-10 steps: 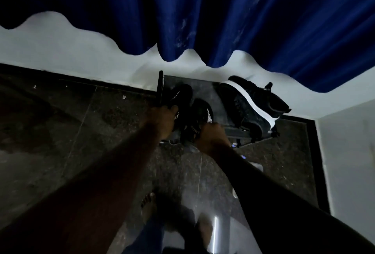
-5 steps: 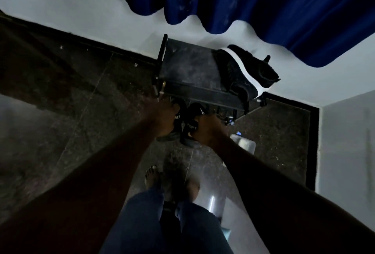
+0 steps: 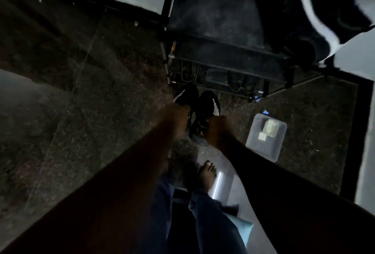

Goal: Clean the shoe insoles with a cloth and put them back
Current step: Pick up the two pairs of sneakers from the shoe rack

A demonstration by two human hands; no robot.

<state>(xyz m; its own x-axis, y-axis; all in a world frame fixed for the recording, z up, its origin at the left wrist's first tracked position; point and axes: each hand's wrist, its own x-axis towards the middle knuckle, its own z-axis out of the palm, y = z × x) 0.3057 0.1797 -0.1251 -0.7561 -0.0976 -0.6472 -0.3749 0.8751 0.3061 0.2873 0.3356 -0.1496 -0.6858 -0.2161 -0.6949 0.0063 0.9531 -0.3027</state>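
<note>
black shoes (image 3: pixel 209 103) gripped, one each, by our left hand (image 3: pixel 178 115) and right hand (image 3: pixel 217 129); rack (image 3: pixel 213 20) at 12 o'clock; we judge insoles not out yet.

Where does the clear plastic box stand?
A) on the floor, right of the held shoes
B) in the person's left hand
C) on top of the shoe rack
A: the clear plastic box rests on the dark floor, right of the right hand and its black shoe.
</note>
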